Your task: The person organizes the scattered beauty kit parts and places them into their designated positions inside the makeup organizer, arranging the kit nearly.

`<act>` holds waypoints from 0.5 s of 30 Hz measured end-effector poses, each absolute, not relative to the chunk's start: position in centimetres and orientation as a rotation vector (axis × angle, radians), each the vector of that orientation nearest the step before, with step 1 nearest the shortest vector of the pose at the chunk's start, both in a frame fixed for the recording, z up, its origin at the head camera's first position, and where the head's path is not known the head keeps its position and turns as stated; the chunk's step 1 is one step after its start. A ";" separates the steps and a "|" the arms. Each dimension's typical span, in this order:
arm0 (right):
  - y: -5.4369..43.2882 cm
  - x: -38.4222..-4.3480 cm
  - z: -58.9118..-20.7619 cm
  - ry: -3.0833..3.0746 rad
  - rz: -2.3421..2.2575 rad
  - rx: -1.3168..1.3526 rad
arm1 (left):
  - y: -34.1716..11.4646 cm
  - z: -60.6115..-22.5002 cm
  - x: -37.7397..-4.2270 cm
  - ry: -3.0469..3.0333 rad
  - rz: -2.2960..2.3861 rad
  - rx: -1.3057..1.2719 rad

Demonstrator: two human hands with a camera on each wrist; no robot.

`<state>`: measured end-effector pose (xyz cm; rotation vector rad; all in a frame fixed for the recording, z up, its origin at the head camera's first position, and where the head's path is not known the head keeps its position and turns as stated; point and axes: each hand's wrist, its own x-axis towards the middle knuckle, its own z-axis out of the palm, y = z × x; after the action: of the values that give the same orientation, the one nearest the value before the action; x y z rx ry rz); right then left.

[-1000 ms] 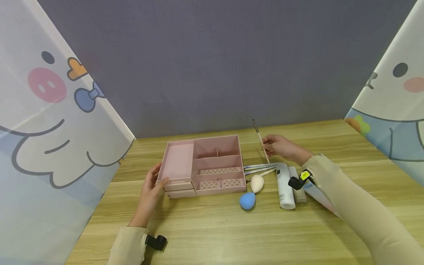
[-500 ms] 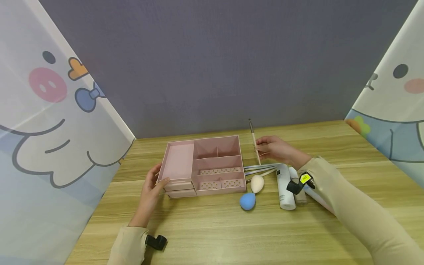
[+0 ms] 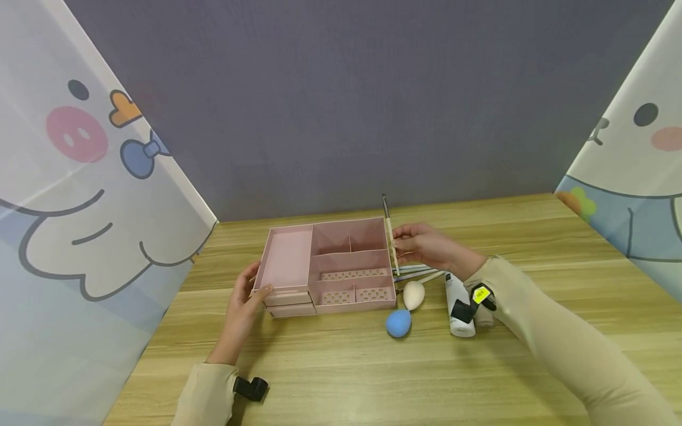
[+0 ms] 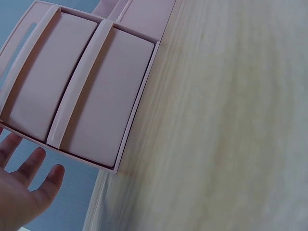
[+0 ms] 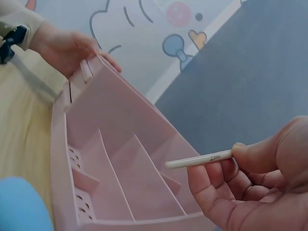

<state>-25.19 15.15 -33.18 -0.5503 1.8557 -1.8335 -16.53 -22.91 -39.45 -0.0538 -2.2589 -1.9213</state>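
A pink makeup organizer point(image 3: 351, 307) with several compartments and two front drawers lies on the table. My left hand point(image 3: 243, 307) holds its left front corner, thumb over the rim and fingers along the side. In the left wrist view, the spread fingers point(image 4: 30, 166) show beside the drawers point(image 4: 106, 96). My right hand point(image 3: 428, 245) pinches a makeup brush point(image 3: 389, 228) between thumb and fingers at the organizer's right wall, dark tip pointing up and away. From the right wrist, the brush's pale handle end point(image 5: 199, 159) shows over the compartments; its tip is hidden.
Several more brushes point(image 3: 412, 272) lie right of the organizer, beside a cream makeup sponge point(image 3: 414, 294) and a blue one point(image 3: 398, 323). A white bottle point(image 3: 457, 302) and a greyish tube point(image 3: 483, 318) lie partly under my right wrist. A grey wall point(image 3: 362, 118) stands behind.
My right hand has moved left with the makeup brush, from above the bottles to the organizer's right edge. The left hand and the organizer have stayed in place.
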 end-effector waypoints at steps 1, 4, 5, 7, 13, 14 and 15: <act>14.9 -25.1 -33.2 1.848 -1.835 -0.559 | -22.9 -39.5 -16.5 -2.259 -1.921 -0.053; 14.2 -24.9 -33.2 1.821 -1.841 -0.564 | -22.9 -39.5 -16.6 -2.259 -1.922 -0.051; 14.0 -24.8 -33.2 1.811 -1.844 -0.568 | -22.9 -39.5 -16.6 -2.260 -1.921 -0.051; 13.4 -24.8 -33.2 1.789 -1.850 -0.571 | -22.9 -39.6 -16.6 -2.260 -1.920 -0.049; 11.9 -24.3 -33.0 1.732 -1.858 -0.567 | -23.0 -39.6 -16.6 -2.262 -1.913 -0.061; 11.7 -24.2 -32.9 1.724 -1.858 -0.567 | -23.0 -39.6 -16.6 -2.262 -1.913 -0.064; 11.4 -24.2 -32.9 1.718 -1.859 -0.567 | -23.0 -39.6 -16.6 -2.262 -1.913 -0.066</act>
<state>-24.16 11.41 -32.93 -0.5671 1.7183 -1.8587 -16.61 -23.01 -39.61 -0.0662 -2.2618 -1.9125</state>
